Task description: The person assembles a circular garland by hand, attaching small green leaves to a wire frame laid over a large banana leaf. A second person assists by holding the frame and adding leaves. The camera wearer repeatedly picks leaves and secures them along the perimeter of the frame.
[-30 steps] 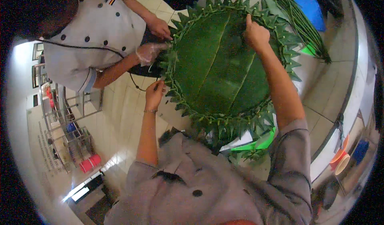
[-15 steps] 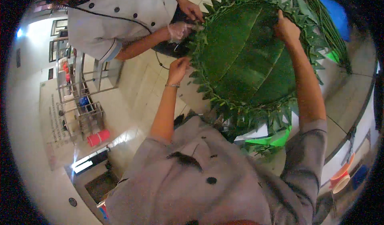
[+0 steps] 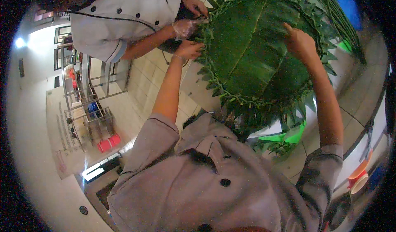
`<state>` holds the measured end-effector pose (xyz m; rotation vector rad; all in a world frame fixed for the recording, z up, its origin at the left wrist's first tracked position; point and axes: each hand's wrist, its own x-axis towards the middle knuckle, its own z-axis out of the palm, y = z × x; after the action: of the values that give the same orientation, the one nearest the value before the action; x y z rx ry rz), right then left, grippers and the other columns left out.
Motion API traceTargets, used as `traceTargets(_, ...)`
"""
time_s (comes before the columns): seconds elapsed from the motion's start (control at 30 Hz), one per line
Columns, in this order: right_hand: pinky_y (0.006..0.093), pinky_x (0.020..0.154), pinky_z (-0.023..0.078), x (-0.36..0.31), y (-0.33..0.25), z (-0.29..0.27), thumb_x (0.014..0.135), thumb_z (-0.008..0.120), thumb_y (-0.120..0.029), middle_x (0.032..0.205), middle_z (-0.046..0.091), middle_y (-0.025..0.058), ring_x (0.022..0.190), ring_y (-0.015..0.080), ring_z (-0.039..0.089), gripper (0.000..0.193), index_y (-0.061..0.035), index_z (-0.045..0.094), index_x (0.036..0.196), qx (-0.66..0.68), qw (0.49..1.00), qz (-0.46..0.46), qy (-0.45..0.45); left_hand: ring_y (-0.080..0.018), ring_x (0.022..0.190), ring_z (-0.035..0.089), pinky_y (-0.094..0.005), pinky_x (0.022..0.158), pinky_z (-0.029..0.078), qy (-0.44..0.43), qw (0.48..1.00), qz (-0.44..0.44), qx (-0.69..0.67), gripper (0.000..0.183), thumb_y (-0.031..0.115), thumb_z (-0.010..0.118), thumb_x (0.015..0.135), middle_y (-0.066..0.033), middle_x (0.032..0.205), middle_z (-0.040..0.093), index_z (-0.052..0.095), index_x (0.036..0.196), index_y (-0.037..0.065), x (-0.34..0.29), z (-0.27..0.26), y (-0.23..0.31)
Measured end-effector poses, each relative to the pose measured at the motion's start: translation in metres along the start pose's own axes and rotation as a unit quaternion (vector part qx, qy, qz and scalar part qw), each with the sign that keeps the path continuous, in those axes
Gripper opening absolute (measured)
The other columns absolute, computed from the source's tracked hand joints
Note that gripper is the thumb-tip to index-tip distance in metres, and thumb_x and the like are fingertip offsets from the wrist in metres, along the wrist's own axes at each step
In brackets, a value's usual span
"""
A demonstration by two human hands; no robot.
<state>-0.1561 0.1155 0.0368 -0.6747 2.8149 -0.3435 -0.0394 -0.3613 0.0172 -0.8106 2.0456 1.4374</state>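
A large round tray (image 3: 214,85) is lined with broad green banana leaves (image 3: 247,46) and edged with folded, pointed leaf pieces. At its left rim, beside the co-worker's hands, my left hand (image 3: 189,50) has its fingers closed on the leaf edging; the fingertips are partly hidden. My right hand (image 3: 301,44) reaches over the right part of the tray. Its index finger is stretched out onto the banana leaf near a torn fold, and the other fingers are curled with nothing visible in them.
Across from my left hand, a co-worker's hand in a clear plastic glove (image 3: 185,28) and a bare hand (image 3: 196,5) touch the rim. Long green stalks (image 3: 340,21) and a blue sheet (image 3: 346,9) lie to the right. Bright green scraps (image 3: 293,135) lie below the tray.
My left hand has moved farther up along the left rim, closer to the co-worker's gloved hand. My right hand has come off the far rim edging onto the leaf surface.
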Motion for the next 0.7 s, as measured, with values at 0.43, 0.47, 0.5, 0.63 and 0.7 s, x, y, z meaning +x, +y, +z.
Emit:
traceTargets(0.43, 0.0484, 0.078, 0.055, -0.018, -0.046, 0.002, 0.088, 0.066, -0.028, 0.108, 0.068, 0.0155, 0.096, 0.0374, 0.066, 0.047, -0.0168, 0.056, 0.132, 0.014, 0.996, -0.029, -0.088, -0.0118, 0.044, 0.048, -0.0289, 0.040, 0.036, 0.012, 0.993, -0.049, 0.105, 0.028, 0.024, 0.082, 0.078, -0.0055, 0.059, 0.056, 0.063, 0.073, 0.003, 0.005, 0.007, 0.028)
traceTargets(0.47, 0.0483, 0.078, 0.056, -0.018, -0.050, 0.001, 0.088, 0.066, -0.028, 0.108, 0.068, 0.0154, 0.095, 0.0375, 0.066, 0.046, -0.0163, 0.057, 0.131, 0.010, 0.995, -0.032, -0.094, -0.0119, 0.044, 0.048, -0.0289, 0.040, 0.036, 0.015, 0.993, -0.045, 0.108, 0.029, 0.024, 0.082, 0.078, -0.0058, 0.059, 0.056, 0.063, 0.074, 0.003, 0.005, 0.009, 0.028)
traceTargets(0.5, 0.0481, 0.078, 0.056, -0.017, -0.056, 0.001, 0.087, 0.066, -0.028, 0.107, 0.068, 0.0154, 0.095, 0.0376, 0.067, 0.044, -0.0159, 0.058, 0.129, 0.006, 0.994, -0.036, -0.100, -0.0121, 0.044, 0.048, -0.0289, 0.040, 0.036, 0.019, 0.993, -0.041, 0.111, 0.029, 0.024, 0.082, 0.078, -0.0061, 0.058, 0.056, 0.063, 0.074, 0.003, 0.005, 0.011, 0.028)
traceTargets(0.63, 0.0483, 0.078, 0.056, -0.015, -0.069, 0.005, 0.087, 0.066, -0.027, 0.106, 0.068, 0.0160, 0.094, 0.0379, 0.066, 0.041, -0.0144, 0.060, 0.125, -0.001, 0.992, -0.074, -0.100, -0.0132, 0.046, 0.051, -0.0302, 0.042, 0.038, 0.016, 0.995, -0.008, 0.097, 0.030, 0.026, 0.081, 0.078, -0.0066, 0.059, 0.057, 0.065, 0.077, 0.001, 0.006, 0.009, 0.019)
traceTargets(0.7, 0.0485, 0.078, 0.056, -0.013, -0.080, -0.001, 0.087, 0.064, -0.027, 0.107, 0.068, 0.0167, 0.094, 0.0380, 0.066, 0.041, -0.0142, 0.060, 0.126, 0.001, 0.990, -0.086, -0.116, -0.0139, 0.049, 0.053, -0.0305, 0.045, 0.041, 0.021, 0.994, 0.001, 0.108, 0.029, 0.027, 0.079, 0.080, -0.0069, 0.062, 0.058, 0.066, 0.080, 0.001, 0.011, 0.002, 0.008)
